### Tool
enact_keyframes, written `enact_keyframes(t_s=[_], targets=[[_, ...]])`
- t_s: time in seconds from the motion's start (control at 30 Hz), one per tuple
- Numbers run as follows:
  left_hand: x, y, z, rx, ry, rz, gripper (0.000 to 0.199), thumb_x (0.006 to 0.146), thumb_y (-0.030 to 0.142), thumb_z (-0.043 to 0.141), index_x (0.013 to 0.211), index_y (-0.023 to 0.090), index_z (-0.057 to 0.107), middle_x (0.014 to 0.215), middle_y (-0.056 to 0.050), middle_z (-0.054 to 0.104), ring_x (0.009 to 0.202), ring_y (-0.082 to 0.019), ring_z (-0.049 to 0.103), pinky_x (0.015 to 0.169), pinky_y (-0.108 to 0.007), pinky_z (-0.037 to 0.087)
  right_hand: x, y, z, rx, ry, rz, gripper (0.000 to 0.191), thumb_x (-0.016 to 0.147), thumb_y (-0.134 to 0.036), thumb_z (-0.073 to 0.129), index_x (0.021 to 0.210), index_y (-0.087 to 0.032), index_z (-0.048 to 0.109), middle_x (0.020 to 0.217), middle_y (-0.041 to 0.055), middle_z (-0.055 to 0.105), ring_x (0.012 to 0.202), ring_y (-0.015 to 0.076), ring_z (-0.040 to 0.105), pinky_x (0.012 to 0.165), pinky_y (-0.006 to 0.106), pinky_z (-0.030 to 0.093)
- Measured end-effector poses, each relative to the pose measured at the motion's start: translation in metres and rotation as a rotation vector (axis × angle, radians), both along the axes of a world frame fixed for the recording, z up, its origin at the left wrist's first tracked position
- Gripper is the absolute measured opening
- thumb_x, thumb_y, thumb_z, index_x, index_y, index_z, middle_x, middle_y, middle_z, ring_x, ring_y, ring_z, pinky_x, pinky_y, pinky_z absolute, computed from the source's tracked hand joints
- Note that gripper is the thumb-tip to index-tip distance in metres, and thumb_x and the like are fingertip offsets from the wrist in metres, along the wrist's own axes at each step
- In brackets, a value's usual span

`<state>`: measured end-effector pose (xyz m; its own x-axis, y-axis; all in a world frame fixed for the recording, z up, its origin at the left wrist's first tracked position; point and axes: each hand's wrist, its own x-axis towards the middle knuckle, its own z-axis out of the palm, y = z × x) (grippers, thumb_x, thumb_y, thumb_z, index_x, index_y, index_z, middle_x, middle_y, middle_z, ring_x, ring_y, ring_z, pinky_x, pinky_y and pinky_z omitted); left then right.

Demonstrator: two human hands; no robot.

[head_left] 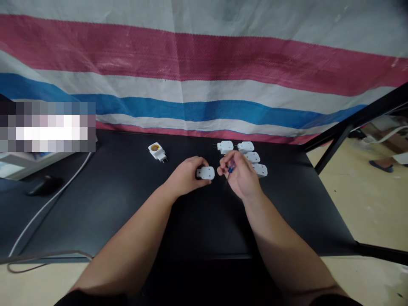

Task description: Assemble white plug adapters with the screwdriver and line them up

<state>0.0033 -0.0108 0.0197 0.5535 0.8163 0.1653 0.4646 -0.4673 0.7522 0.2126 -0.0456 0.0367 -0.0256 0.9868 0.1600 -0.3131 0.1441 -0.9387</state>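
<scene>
My left hand (188,176) grips a white plug-in device (206,172) low over the black table, its face with small dark holes turned up. Just to the right, my right hand (240,174) is closed around a small screwdriver (231,165) with a blue and purplish handle; its thin shaft points down and toward me. Past the right hand lie several similar white plug-in devices, among them one with its prongs pointing left (226,147) and one at the near end of the group (261,170). My right fingers partly hide this group.
Another white plug-in device (156,151) with a yellowish round patch lies farther left. A black mouse (44,185) and a pale cable (54,199) are at the table's left, beside a blurred-out box. Striped sheeting (191,59) hangs behind; a black metal frame (347,131) stands right. Beyond it a person's foot shows.
</scene>
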Motion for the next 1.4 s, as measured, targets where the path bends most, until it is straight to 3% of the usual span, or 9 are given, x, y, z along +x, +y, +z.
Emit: enact_keyframes(t_s=[0.2,0.4,0.6,0.67,0.77,0.9,1.0,1.2,1.4], targets=[[-0.004,0.006,-0.006,0.059,-0.013,0.247,0.034,0.083,0.023,0.085,0.112,0.019,0.070,0.107,-0.008,0.069,0.099,-0.026,0.067,0.087,-0.040,0.053,-0.002,-0.004,-0.017,-0.102,-0.637,0.256,0.040,0.105,-0.056,0.068,0.088,-0.020,0.068,0.072,-0.0029,0.058,0.065,0.0128,0.050,0.061,0.029,0.036],[-0.001,0.003,-0.006,0.057,-0.052,0.336,0.037,0.081,0.023,0.087,0.114,0.019,0.071,0.109,-0.007,0.068,0.102,-0.026,0.067,0.091,-0.040,0.055,-0.012,-0.013,-0.020,-0.396,-0.687,0.516,0.026,0.100,-0.044,0.076,0.103,-0.023,0.059,0.081,-0.0016,0.073,0.059,0.0114,0.059,0.054,0.025,0.047],[0.001,0.004,-0.011,0.002,-0.047,0.254,0.036,0.080,0.020,0.088,0.111,0.019,0.072,0.106,-0.006,0.067,0.097,-0.024,0.067,0.086,-0.038,0.054,0.000,-0.014,-0.011,-0.303,-0.809,0.680,0.027,0.097,-0.037,0.079,0.116,-0.025,0.063,0.080,-0.0022,0.074,0.059,0.0141,0.064,0.056,0.028,0.052],[0.000,0.005,-0.012,0.006,-0.054,0.223,0.033,0.079,0.018,0.087,0.109,0.019,0.072,0.106,-0.006,0.068,0.098,-0.024,0.067,0.087,-0.037,0.053,0.004,-0.012,-0.007,-0.222,-0.853,0.632,0.022,0.098,-0.037,0.078,0.109,-0.025,0.064,0.067,-0.0065,0.064,0.055,0.0121,0.056,0.056,0.028,0.044],[-0.002,0.006,-0.012,-0.027,-0.069,0.122,0.034,0.077,0.018,0.088,0.107,0.020,0.074,0.106,-0.005,0.071,0.098,-0.023,0.068,0.087,-0.037,0.052,0.007,-0.011,-0.003,-0.079,-0.838,0.409,0.020,0.101,-0.039,0.074,0.094,-0.024,0.062,0.062,-0.0082,0.050,0.056,0.0113,0.045,0.057,0.029,0.036],[-0.004,0.005,-0.007,-0.127,-0.052,-0.010,0.036,0.076,0.027,0.091,0.107,0.020,0.074,0.102,-0.003,0.074,0.088,-0.021,0.068,0.079,-0.034,0.049,0.011,-0.008,-0.005,0.154,-0.903,0.128,0.022,0.093,-0.025,0.081,0.111,-0.026,0.069,0.103,0.0024,0.067,0.085,0.0178,0.062,0.072,0.033,0.050],[-0.004,0.004,-0.004,-0.169,-0.023,0.002,0.036,0.073,0.026,0.092,0.103,0.019,0.074,0.096,-0.002,0.074,0.081,-0.020,0.066,0.074,-0.032,0.047,0.013,-0.006,-0.013,0.188,-0.966,0.173,0.044,0.088,-0.018,0.086,0.126,-0.028,0.068,0.127,0.0074,0.066,0.103,0.0223,0.066,0.084,0.039,0.057],[-0.002,0.004,-0.002,-0.154,0.004,0.032,0.036,0.068,0.019,0.092,0.100,0.018,0.075,0.097,-0.003,0.074,0.082,-0.020,0.066,0.075,-0.032,0.046,0.011,-0.004,-0.019,0.101,-0.931,0.199,0.042,0.086,-0.012,0.089,0.121,-0.024,0.071,0.114,0.0043,0.066,0.092,0.0183,0.068,0.089,0.042,0.061],[0.000,0.002,0.001,-0.123,0.083,0.047,0.036,0.066,0.021,0.094,0.096,0.019,0.073,0.095,-0.003,0.074,0.083,-0.021,0.066,0.073,-0.032,0.044,0.014,-0.004,-0.008,0.119,-0.954,0.210,0.035,0.087,-0.016,0.089,0.119,-0.024,0.077,0.096,0.0003,0.064,0.076,0.0152,0.062,0.071,0.035,0.053]])
